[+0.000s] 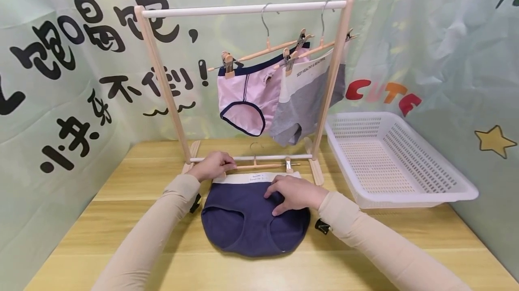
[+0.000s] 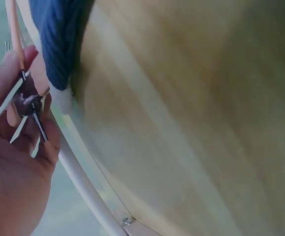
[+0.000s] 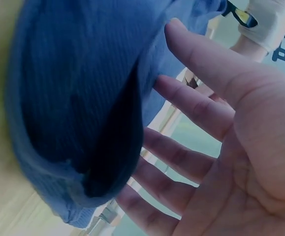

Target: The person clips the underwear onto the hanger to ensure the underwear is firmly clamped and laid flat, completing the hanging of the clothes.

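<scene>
Navy underpants (image 1: 255, 219) with a white waistband lie spread on the table, waistband toward the rack. A clip hanger (image 1: 259, 165) lies along the waistband, its right-hand metal clip (image 1: 289, 165) standing at the band's right part. My left hand (image 1: 211, 165) pinches the hanger's left end; in the left wrist view its fingers close round the clip (image 2: 30, 103) there, beside the cloth edge. My right hand (image 1: 296, 193) lies over the right side of the underpants, fingers spread. In the right wrist view those fingers (image 3: 196, 108) are extended against the navy cloth (image 3: 83, 88).
A wooden rack (image 1: 161, 79) with a white top rail stands behind the hands. Pink underpants (image 1: 247, 88) and grey-and-white underpants (image 1: 302, 102) hang from it on clip hangers. At the right sits a white perforated basket (image 1: 357, 187). Printed cloth (image 1: 438, 65) backs the wooden table (image 1: 134, 183).
</scene>
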A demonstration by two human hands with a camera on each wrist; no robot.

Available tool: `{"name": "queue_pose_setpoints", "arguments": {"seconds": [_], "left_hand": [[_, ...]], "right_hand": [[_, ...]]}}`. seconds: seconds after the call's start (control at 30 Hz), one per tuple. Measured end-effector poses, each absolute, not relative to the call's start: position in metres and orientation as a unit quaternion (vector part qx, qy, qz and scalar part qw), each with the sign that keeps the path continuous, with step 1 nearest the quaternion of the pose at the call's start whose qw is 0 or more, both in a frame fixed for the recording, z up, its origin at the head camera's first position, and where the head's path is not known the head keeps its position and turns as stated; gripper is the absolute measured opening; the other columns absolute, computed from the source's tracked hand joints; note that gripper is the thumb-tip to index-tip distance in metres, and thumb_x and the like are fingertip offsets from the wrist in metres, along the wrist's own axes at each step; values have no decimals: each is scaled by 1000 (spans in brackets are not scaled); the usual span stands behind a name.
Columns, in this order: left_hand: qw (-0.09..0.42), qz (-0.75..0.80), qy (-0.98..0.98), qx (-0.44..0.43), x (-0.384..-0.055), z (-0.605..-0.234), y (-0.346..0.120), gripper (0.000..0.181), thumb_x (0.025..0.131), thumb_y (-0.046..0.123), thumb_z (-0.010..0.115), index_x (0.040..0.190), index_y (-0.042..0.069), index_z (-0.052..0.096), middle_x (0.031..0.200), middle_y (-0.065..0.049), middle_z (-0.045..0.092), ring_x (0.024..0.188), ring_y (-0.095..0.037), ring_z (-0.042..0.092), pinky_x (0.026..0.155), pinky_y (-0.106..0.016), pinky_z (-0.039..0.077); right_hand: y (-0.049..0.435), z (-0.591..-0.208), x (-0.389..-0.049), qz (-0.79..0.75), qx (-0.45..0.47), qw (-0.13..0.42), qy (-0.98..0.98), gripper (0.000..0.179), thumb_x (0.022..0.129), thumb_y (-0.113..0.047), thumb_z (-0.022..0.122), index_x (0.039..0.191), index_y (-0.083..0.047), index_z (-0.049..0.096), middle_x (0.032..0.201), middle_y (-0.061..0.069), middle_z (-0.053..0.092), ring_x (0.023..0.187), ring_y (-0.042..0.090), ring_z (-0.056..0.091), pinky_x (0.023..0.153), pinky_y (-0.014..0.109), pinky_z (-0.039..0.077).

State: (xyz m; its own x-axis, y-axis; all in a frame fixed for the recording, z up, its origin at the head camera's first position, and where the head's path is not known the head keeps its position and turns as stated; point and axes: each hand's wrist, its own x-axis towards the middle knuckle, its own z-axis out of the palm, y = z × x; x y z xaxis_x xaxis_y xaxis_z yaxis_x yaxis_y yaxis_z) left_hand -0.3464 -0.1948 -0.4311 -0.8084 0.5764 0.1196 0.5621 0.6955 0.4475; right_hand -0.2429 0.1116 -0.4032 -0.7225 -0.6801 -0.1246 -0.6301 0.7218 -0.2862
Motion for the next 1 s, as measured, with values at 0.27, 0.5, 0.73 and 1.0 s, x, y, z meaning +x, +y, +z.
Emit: {"name": "queue_pose_setpoints", "arguments": {"seconds": [0.27, 0.5, 0.73, 1.0], "left_hand": [[-21, 197, 929, 313, -341, -433, -194, 16, 105, 15, 69, 104, 9, 84, 102, -7, 80, 92, -21, 74, 83, -38, 58], [-62, 196, 937, 282, -327, -428, -199, 16, 104, 15, 71, 110, 7, 84, 108, -9, 81, 100, -26, 76, 89, -43, 61], [-157, 227, 944, 182, -302, -413, -221, 3, 97, 3, 74, 95, 0, 75, 99, -16, 75, 94, -33, 69, 86, -48, 58], [10, 269, 960, 79, -288, -410, -231, 11, 96, 11, 77, 90, 2, 79, 80, -10, 75, 67, -16, 64, 64, -29, 52]], "right_hand": [[107, -401, -249, -116, -344, 131, 923, 41, 90, -38, 89, 126, -21, 78, 131, 5, 69, 121, 26, 66, 105, 47, 54], [103, -399, -251, -110, -347, 136, 921, 39, 91, -38, 88, 124, -21, 79, 130, 4, 69, 120, 26, 67, 104, 46, 54], [96, -387, -265, -111, -371, 140, 911, 36, 96, -38, 82, 124, -16, 78, 126, 4, 77, 122, 26, 70, 107, 44, 55], [52, -373, -297, -159, -366, 108, 911, 35, 102, -35, 73, 125, -8, 78, 114, 8, 80, 108, 24, 74, 99, 44, 57]]}}
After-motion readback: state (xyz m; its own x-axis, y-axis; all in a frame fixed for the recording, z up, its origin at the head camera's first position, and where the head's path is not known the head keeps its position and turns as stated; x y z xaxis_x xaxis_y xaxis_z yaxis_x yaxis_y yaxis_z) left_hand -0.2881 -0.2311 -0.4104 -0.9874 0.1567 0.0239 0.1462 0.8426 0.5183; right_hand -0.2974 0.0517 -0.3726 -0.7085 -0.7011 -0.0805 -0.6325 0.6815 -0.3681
